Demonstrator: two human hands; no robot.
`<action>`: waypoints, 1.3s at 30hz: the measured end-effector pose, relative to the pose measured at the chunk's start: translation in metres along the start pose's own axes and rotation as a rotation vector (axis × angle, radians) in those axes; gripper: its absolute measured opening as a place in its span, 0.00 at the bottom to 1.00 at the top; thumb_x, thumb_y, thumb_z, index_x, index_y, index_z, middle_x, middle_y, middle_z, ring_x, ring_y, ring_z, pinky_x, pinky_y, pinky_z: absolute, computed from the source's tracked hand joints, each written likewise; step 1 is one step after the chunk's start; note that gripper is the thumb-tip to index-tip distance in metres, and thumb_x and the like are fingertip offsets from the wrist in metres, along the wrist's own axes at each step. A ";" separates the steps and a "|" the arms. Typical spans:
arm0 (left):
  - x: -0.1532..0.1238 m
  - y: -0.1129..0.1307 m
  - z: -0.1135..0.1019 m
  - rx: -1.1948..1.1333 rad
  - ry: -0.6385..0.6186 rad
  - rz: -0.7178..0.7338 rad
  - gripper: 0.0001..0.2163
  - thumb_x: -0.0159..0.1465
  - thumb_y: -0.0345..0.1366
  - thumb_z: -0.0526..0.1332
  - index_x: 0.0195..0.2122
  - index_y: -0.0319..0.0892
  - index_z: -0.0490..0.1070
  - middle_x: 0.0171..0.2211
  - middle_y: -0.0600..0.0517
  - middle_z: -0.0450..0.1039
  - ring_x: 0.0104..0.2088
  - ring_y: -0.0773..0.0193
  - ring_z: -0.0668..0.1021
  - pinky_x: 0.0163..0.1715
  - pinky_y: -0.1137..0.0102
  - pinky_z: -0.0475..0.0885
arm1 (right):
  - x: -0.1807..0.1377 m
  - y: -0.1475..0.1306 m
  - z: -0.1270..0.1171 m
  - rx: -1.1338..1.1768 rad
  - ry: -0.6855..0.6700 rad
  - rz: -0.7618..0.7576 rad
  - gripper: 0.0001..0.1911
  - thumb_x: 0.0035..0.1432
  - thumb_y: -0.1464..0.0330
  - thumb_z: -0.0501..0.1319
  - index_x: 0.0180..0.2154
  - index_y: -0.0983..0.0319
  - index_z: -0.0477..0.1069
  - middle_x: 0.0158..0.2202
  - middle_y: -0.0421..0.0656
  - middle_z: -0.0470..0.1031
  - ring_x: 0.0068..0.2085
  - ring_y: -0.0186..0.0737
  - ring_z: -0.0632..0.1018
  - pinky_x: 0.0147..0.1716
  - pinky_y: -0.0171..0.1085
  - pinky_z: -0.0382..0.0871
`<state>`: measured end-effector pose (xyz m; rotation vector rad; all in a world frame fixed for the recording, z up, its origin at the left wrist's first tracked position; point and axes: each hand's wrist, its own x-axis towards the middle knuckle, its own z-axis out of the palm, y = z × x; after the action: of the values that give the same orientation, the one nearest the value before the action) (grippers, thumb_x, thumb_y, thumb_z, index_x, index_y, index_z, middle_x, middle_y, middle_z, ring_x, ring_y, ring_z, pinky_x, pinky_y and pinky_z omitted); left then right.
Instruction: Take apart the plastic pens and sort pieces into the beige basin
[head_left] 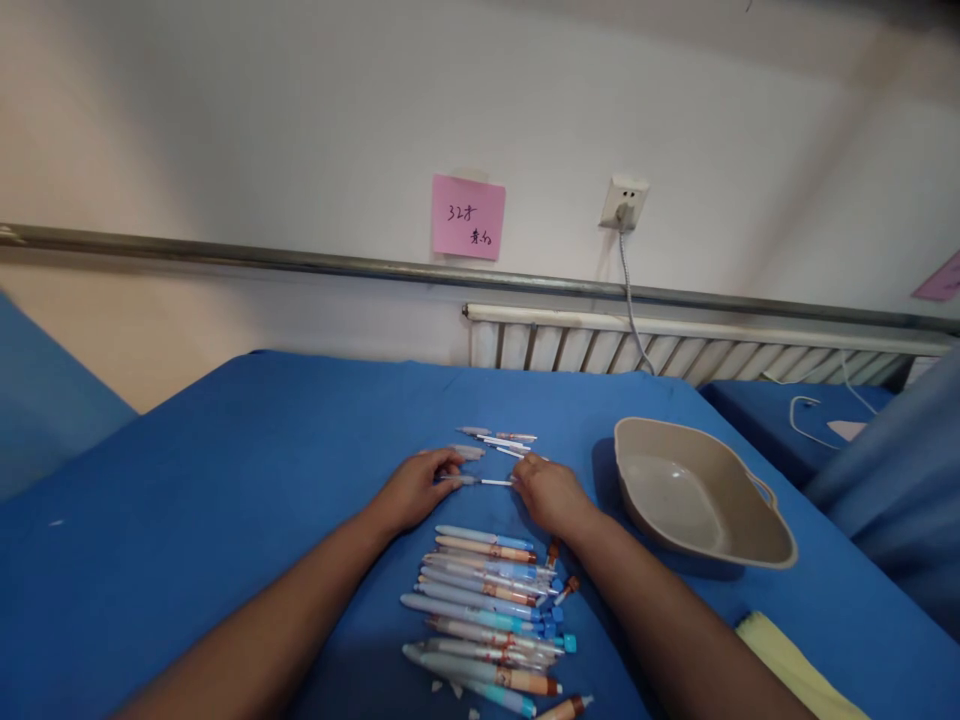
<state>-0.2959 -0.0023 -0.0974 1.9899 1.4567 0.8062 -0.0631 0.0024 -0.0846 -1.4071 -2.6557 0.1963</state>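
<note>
My left hand (415,488) and my right hand (550,495) meet over the blue table (225,480). Between them they pinch a thin white pen refill (487,482), each hand closed on one end; the left end carries a grey tip piece. Just beyond the fingers lie a few loose pen parts (499,441). Between my forearms, nearer to me, several retractable pens (484,610) in blue, orange and grey lie side by side in a row. Some small caps sit at their right ends.
A beige oval basin (772,545) stands on the table at the right. A yellow cloth (795,665) lies at the lower right. A radiator (675,350), a wall socket with a cable (624,205) and a pink note (467,217) are behind.
</note>
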 end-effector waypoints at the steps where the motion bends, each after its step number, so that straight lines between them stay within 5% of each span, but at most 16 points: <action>1: 0.001 -0.002 -0.004 0.030 0.003 -0.001 0.12 0.55 0.40 0.62 0.39 0.44 0.73 0.34 0.51 0.76 0.35 0.59 0.76 0.38 0.67 0.69 | 0.000 0.002 0.000 -0.021 -0.008 0.010 0.10 0.64 0.67 0.50 0.40 0.62 0.68 0.42 0.47 0.73 0.40 0.41 0.75 0.38 0.35 0.65; 14: 0.005 -0.006 -0.010 0.282 0.079 0.012 0.12 0.60 0.40 0.58 0.42 0.41 0.72 0.37 0.48 0.77 0.39 0.57 0.76 0.43 0.65 0.68 | 0.007 0.012 0.007 -0.083 0.016 0.168 0.11 0.66 0.69 0.47 0.42 0.62 0.67 0.42 0.47 0.71 0.39 0.40 0.75 0.36 0.35 0.65; 22: 0.003 -0.002 -0.007 0.296 0.168 0.085 0.13 0.60 0.37 0.58 0.45 0.42 0.70 0.41 0.48 0.75 0.43 0.57 0.75 0.46 0.64 0.68 | 0.002 0.007 -0.003 0.033 0.163 -0.003 0.12 0.60 0.64 0.58 0.45 0.62 0.68 0.45 0.48 0.70 0.47 0.46 0.70 0.46 0.41 0.61; 29: -0.002 0.008 -0.004 0.121 0.011 0.070 0.10 0.61 0.38 0.56 0.40 0.41 0.72 0.34 0.52 0.76 0.34 0.62 0.76 0.36 0.70 0.70 | -0.015 -0.021 -0.008 0.357 -0.113 -0.308 0.11 0.54 0.64 0.62 0.40 0.60 0.72 0.37 0.42 0.75 0.36 0.36 0.74 0.34 0.32 0.62; 35: -0.006 0.018 -0.002 -0.096 -0.131 0.026 0.12 0.61 0.42 0.57 0.40 0.40 0.72 0.30 0.52 0.73 0.31 0.64 0.74 0.34 0.71 0.70 | -0.018 -0.025 -0.012 0.307 -0.149 -0.271 0.07 0.55 0.65 0.60 0.36 0.59 0.72 0.32 0.41 0.76 0.32 0.37 0.73 0.28 0.33 0.56; 39: -0.007 0.021 -0.003 -0.182 -0.221 0.047 0.14 0.58 0.43 0.62 0.41 0.40 0.71 0.33 0.52 0.74 0.35 0.63 0.74 0.37 0.70 0.70 | -0.010 -0.014 -0.004 0.410 -0.036 -0.157 0.06 0.57 0.69 0.57 0.36 0.60 0.72 0.34 0.42 0.76 0.34 0.37 0.74 0.31 0.32 0.59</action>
<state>-0.2866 -0.0149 -0.0809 1.9132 1.1728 0.6875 -0.0685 -0.0133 -0.0784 -1.0705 -2.5406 0.7069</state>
